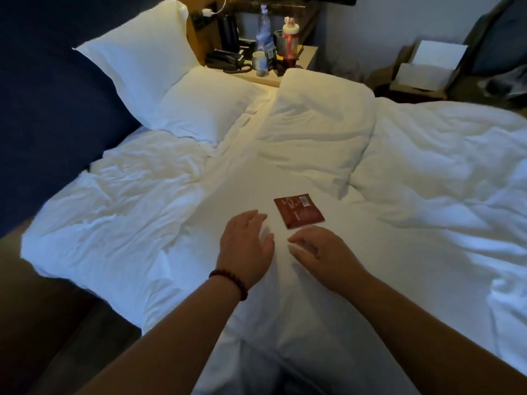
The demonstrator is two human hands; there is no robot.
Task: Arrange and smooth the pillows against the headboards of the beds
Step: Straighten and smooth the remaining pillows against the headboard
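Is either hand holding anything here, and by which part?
Nothing is held. The left hand and right hand are both empty above the sheet, just short of the brown packet.

A hotel-style bedroom: a white pillow (137,61) leans on a dark blue padded headboard (42,95), far left; a rumpled white duvet (427,166) covers the bed. A black corded telephone (228,59) sits on the far wooden nightstand (308,54).

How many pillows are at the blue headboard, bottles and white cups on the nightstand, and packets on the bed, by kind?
Pillows: 2, the upright pillow and the flat pillow
Bottles: 2, the clear bottle and the red bottle
White cups: 1, the white cup
Packets: 1, the red packet
Total: 6
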